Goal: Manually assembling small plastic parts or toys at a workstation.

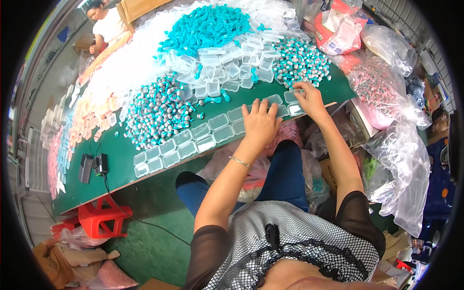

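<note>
Two rows of small clear plastic boxes (200, 131) run along the front edge of the green table. My left hand (261, 121) lies over the right part of these rows, fingers spread and palm down, touching the boxes. Farther right, my right hand (310, 100) has its thumb and forefinger bent at a clear plastic box (291, 96) at the end of the far row. Behind my right hand is a pile of small teal-and-grey rounded pieces (302, 63). A similar pile (159, 108) lies left of my left hand. Loose clear boxes (229, 70) are heaped between the piles.
A mound of teal cord-like pieces (208, 29) lies at the back. Black devices (100, 164) with a cable sit at the left on the green table (118, 183). A red stool (102, 217) stands below. Plastic bags (401, 164) crowd the right. Other people are at far left and lower left.
</note>
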